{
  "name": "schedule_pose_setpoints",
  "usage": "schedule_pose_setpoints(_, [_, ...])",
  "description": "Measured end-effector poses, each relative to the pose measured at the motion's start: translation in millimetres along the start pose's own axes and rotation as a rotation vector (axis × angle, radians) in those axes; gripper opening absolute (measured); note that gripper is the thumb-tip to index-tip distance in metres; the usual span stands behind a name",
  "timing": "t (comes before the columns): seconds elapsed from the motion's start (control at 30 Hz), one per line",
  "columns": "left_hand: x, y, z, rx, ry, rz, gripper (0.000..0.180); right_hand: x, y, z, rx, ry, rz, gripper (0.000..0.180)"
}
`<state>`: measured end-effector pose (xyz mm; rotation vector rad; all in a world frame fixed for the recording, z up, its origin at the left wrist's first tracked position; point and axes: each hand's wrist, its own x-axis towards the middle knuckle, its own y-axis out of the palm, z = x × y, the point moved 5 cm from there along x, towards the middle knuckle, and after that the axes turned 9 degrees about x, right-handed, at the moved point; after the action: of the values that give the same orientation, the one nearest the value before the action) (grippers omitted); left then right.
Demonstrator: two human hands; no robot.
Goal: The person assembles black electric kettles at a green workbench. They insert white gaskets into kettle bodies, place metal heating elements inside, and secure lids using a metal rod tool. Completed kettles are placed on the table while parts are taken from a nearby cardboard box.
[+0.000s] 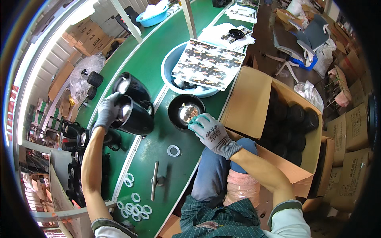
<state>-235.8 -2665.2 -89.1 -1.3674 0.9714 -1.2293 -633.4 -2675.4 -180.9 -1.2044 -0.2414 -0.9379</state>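
Both my hands wear grey gloves. On the left, my left hand (108,112) has its fingers closed at the mouth of a glossy black jug (137,119) that lies tilted on the green bench. A second black jug (133,89) leans just behind it. My right hand (210,133) is closed on the near right rim of a round black vessel (174,118) with a mirror-like metal inside. Whether its fingertips hold anything small there is hidden. Nearer me lie a single white ring (173,150), a metal bar (154,180) and several loose white rings (135,209).
A blue basin (166,71) with a printed sheet (208,63) across it stands beyond the vessel. At my right is an open carton (274,154) of black parts. More black jugs (77,139) crowd the left. A grey chair (297,43) stands far right.
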Motion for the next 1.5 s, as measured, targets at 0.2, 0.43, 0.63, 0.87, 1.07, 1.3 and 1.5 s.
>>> schedule_pose_setpoints(0.2, [-30,21,-96,-0.057,0.065,-0.036,0.035,-12,11,-9,-0.041,0.063,-0.033,0.012])
schedule_pose_setpoints(0.43, [-47,55,-117,0.121,0.109,0.016,0.036,12,12,-7,-0.058,0.173,0.188,0.033])
schedule_pose_setpoints(0.63, [-60,28,-117,0.016,0.054,0.039,0.057,10,8,-3,-0.154,0.162,0.187,0.038])
schedule_pose_setpoints(0.87, [-155,24,44,0.304,-0.443,-0.490,0.063,7,-4,5,-0.144,0.054,0.212,0.049])
schedule_pose_setpoints(1.07, [-195,52,127,0.503,-0.563,-0.267,0.044,14,-30,22,-0.159,0.027,0.125,0.042])
schedule_pose_setpoints(1.3, [-287,-89,57,0.249,-0.309,-0.271,0.038,13,-102,110,0.111,-0.093,0.047,0.045])
schedule_pose_setpoints(1.5, [-313,-207,-93,0.030,0.285,-0.174,0.031,24,-119,209,0.338,-0.415,0.109,0.064])
